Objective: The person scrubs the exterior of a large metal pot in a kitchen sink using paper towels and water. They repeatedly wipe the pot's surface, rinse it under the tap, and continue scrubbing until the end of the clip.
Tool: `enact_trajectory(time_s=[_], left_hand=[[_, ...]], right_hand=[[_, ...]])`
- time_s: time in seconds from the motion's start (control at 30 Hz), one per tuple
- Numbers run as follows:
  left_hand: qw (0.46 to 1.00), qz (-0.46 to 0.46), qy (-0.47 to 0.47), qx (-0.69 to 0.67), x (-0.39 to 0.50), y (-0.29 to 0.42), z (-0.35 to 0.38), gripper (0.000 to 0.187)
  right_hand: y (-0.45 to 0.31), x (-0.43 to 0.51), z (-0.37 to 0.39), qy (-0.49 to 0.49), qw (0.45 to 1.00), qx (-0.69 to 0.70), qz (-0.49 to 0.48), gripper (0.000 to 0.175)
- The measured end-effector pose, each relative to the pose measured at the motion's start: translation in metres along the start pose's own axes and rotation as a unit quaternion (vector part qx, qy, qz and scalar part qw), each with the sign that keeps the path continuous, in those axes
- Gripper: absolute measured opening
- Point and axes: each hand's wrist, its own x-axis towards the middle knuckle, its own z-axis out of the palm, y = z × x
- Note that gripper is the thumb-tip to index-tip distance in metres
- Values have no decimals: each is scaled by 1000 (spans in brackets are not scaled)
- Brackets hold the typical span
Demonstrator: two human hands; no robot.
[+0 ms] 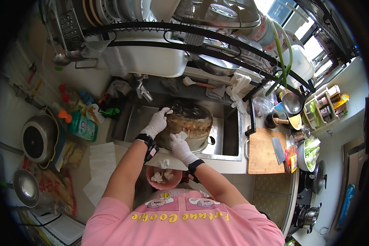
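A large metal pot with a blackened base and brown-stained side lies tilted in the stainless steel sink. My left hand, in a white glove, grips the pot at its upper left, by the dark base. In its own white glove, my right hand presses a small white piece, perhaps a wipe or a scraper, against the stained side. Both wrists carry black straps. Below the sink's front edge is a pink bin with crumpled white tissues in it.
A faucet stands behind the sink. A cleaver lies on a wooden cutting board at the right. Left of the sink are a green detergent bottle and white paper sheets. A black dish rack spans above.
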Motion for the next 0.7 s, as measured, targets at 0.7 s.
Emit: enact_trajectory(time_s=[0.7], left_hand=[[1000, 22, 5, -6, -4, 12, -1, 42]], right_hand=[[76, -61, -28, 256, 914, 200, 243, 15]])
